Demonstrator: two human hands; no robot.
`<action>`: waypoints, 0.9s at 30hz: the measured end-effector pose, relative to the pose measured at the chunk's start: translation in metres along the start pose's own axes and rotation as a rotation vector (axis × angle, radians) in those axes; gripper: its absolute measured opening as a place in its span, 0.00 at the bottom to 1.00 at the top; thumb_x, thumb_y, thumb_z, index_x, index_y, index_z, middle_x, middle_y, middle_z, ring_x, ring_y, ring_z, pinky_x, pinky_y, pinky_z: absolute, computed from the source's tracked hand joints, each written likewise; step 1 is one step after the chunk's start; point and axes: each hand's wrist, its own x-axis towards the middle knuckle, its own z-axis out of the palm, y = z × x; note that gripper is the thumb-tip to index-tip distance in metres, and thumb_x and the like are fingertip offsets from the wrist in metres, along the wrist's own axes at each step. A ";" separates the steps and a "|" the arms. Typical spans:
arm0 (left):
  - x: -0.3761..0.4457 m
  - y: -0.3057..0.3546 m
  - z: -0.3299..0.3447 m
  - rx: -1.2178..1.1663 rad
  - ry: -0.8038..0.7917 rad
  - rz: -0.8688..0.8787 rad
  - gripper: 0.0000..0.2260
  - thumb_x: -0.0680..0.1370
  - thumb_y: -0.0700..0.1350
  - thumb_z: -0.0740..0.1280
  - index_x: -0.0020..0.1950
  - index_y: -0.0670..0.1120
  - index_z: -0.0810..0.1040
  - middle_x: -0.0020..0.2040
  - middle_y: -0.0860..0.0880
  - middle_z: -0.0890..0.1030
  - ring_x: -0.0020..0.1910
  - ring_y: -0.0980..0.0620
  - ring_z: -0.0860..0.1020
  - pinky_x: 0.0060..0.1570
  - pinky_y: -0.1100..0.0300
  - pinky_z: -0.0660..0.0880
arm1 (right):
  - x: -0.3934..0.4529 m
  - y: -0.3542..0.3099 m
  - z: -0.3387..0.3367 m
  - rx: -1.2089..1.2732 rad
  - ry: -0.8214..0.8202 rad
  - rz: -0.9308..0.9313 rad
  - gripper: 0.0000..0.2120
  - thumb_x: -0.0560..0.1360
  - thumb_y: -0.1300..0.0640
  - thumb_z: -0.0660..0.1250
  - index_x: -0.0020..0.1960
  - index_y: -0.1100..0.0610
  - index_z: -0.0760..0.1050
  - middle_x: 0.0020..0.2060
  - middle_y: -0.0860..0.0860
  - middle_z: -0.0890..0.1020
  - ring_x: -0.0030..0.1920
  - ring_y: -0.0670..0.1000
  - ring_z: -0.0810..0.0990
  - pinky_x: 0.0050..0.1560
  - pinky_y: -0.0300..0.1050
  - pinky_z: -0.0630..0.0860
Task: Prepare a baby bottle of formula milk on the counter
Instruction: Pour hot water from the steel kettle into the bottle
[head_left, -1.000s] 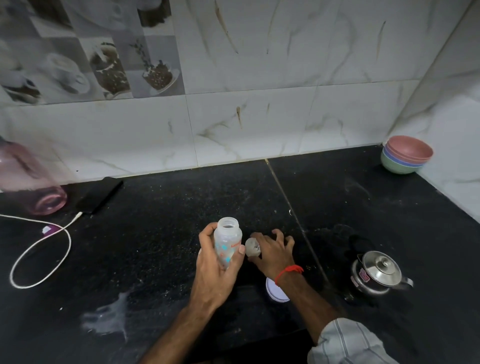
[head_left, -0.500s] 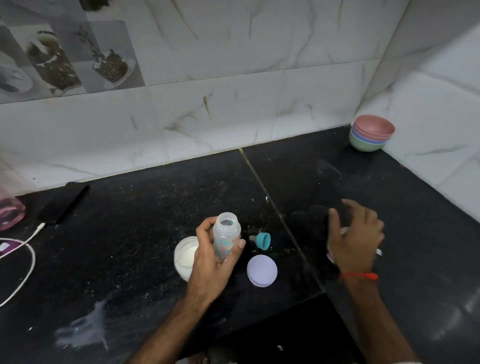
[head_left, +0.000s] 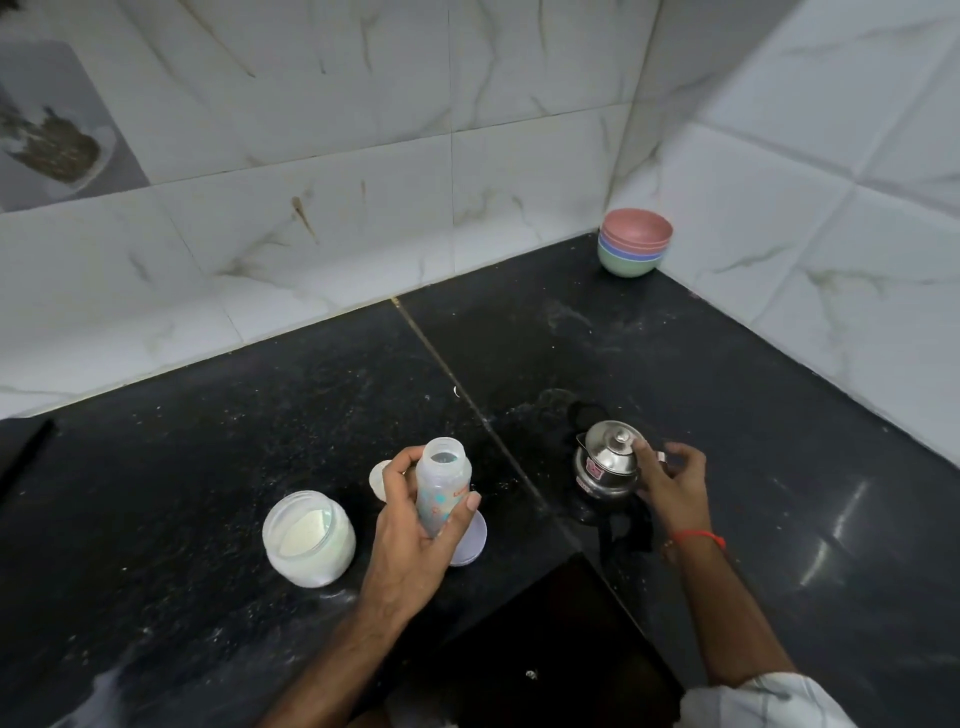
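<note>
My left hand (head_left: 410, 545) grips the clear baby bottle (head_left: 441, 486) upright just above the black counter (head_left: 260, 415); its mouth is uncapped. Left of it stands an uncovered glass jar (head_left: 307, 540) of white formula powder. A lilac lid (head_left: 474, 540) lies flat behind my palm, and a pale teat piece (head_left: 378, 474) peeks out past my fingers. My right hand (head_left: 675, 486) holds the small steel kettle (head_left: 605, 467) at its right side, thumb against the tilted lid; the handle is hidden by the fingers.
A stack of coloured bowls (head_left: 635, 249) sits in the far corner where the tiled walls meet. A dark phone (head_left: 23, 452) lies at the left edge. The counter's front edge drops away in a dark gap (head_left: 530, 649) between my arms.
My right hand left the teat by the bottle, swung right and took hold of the kettle. The view turned right. The left hand kept the bottle upright.
</note>
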 end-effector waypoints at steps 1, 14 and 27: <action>-0.001 0.000 0.001 0.002 -0.003 -0.001 0.28 0.74 0.57 0.75 0.60 0.78 0.60 0.57 0.62 0.82 0.56 0.66 0.82 0.51 0.70 0.78 | 0.002 0.002 0.000 0.034 -0.017 0.029 0.22 0.69 0.35 0.76 0.51 0.48 0.74 0.50 0.55 0.83 0.53 0.57 0.85 0.59 0.60 0.82; -0.007 0.000 0.009 0.064 -0.011 -0.017 0.27 0.74 0.57 0.74 0.62 0.73 0.60 0.60 0.59 0.82 0.58 0.60 0.82 0.54 0.70 0.76 | -0.014 -0.011 -0.002 0.225 -0.154 -0.044 0.24 0.62 0.33 0.79 0.35 0.48 0.69 0.37 0.55 0.73 0.39 0.55 0.75 0.41 0.52 0.74; -0.003 -0.005 0.028 0.115 -0.201 0.000 0.27 0.76 0.52 0.77 0.66 0.66 0.62 0.61 0.67 0.76 0.59 0.57 0.81 0.56 0.67 0.77 | -0.055 -0.097 -0.002 0.259 -0.371 -0.362 0.07 0.75 0.53 0.73 0.41 0.50 0.76 0.41 0.49 0.79 0.43 0.49 0.75 0.47 0.44 0.74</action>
